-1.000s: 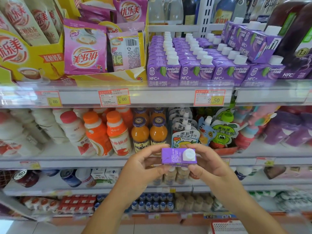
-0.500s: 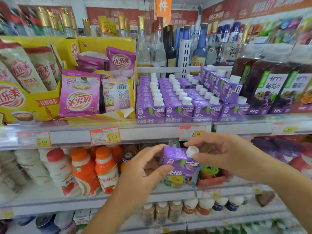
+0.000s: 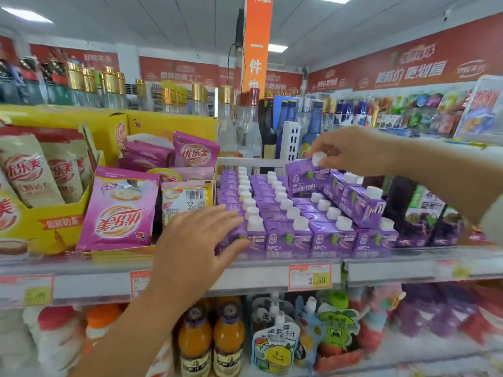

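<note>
Now purple carton (image 3: 306,178) near upright, cap (image 3: 319,158) up, right hand (image 3: 351,151) pinching cap.

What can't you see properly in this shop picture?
Head view:
- The cap of the purple carton: partly covered by the right hand pinching it.
- Price tag: mostly hidden behind the left hand and its wrist.
- Yellow tag, far left: too blurred to read.
- Orange juice bottles: bottoms cut off by the lower edge.

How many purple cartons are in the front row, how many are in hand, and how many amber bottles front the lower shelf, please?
Front-row cartons: 4
Held carton: 1, pinched by its cap in the right hand
Amber bottles: 2
Total: 7
</note>
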Demonstrator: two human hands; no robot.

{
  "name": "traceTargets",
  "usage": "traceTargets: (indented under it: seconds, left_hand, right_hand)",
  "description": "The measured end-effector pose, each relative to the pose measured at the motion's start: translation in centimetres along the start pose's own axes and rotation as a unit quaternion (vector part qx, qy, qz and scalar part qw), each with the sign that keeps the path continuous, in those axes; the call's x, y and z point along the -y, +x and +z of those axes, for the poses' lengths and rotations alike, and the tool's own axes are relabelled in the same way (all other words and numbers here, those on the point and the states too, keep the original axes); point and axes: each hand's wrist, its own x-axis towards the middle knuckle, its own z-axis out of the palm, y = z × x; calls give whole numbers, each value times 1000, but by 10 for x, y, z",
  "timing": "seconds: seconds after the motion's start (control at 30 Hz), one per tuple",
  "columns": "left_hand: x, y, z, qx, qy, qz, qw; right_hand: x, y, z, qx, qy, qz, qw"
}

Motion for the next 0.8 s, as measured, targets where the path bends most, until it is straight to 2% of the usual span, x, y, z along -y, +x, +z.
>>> traceTargets:
  seconds: [0.27, 0.47, 0.8]
  left_hand:
    - [6, 0, 9, -50, 17, 50, 997]
    - [7, -1, 12, -72, 26, 63, 995]
    - [7, -3, 13, -70, 21, 59, 996]
  right_hand:
    - [-25, 57, 36, 85, -34, 18, 996]
    - [-32, 61, 28, 128, 11, 28, 991]
    - [-25, 77, 38, 195, -20, 36, 980]
